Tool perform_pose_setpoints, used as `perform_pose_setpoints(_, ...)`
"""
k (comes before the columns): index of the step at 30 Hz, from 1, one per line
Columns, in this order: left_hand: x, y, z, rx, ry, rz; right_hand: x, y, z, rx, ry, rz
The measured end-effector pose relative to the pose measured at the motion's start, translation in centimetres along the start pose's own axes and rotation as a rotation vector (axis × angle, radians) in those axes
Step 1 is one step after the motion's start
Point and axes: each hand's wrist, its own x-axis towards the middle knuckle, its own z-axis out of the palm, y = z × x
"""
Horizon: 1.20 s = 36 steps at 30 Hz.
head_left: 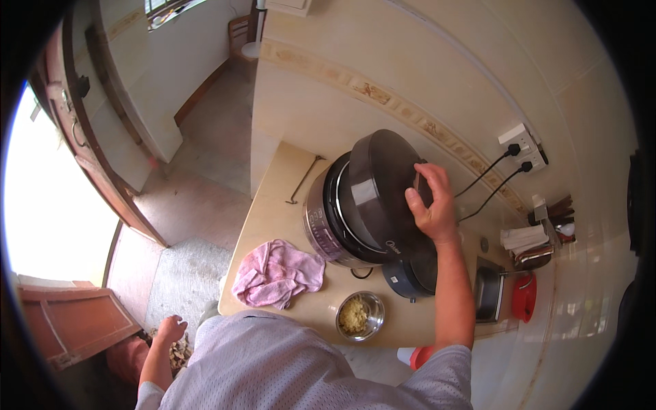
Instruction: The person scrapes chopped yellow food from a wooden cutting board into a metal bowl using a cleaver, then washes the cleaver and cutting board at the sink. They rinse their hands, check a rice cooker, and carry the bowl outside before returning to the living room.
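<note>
My right hand [434, 205] grips the handle on top of a large dark lid [384, 189], which bears the Midea name. The lid is raised and tilted over a round electric cooker [328, 230] with a control panel on its side. Part of the cooker's silver-edged rim shows beneath the lid; most of the inside is hidden. My left hand [170, 329] hangs low at my left side, fingers loosely bent, with nothing seen in it. Nearest me on the counter, a stainless steel bowl [379, 319] holds chopped pale yellow food [353, 315].
A crumpled pink cloth [279, 274] and a thin metal hook [303, 179] lie on the counter [271, 205]. Beside the cooker stands a dark blue appliance [405, 281]. Two plugged cords [484, 179] run along the wall. A sink [487, 292] and red basin [524, 300] are farther right.
</note>
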Motion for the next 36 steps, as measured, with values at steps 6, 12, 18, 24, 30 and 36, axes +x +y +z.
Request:
perform_pose_setpoints(6, -0.3, -0.1, -0.3, -0.026, 0.014, 0.006, -0.4, -1.5, 2.3, -0.158, -0.054, -0.082)
perform_pose_setpoints(12, -1.0, -0.4, 0.0, 0.004, -0.045, -0.05, -1.1, -2.7, 3.5, -0.309, -0.094, -0.097)
perform_pose_setpoints(18, 0.3, -0.3, 0.1, 0.055, -0.063, -0.005, -1.2, -2.8, 3.2, -0.362, -0.14, -0.083)
perform_pose_setpoints(24, 1.6, 0.9, -2.1, 0.04, -0.02, 0.056, -1.1, -2.5, 3.1, -0.31, -0.112, -0.081)
perform_pose_setpoints(30, 1.6, 0.2, -3.3, 0.039, -0.016, 0.061, -1.2, -2.2, 3.0, -0.282, -0.166, -0.159)
perform_pose_setpoints(36, 3.1, -2.4, -0.9, 0.043, 0.005, 0.075, -1.7, -2.1, 3.6, -0.296, -0.134, -0.117)
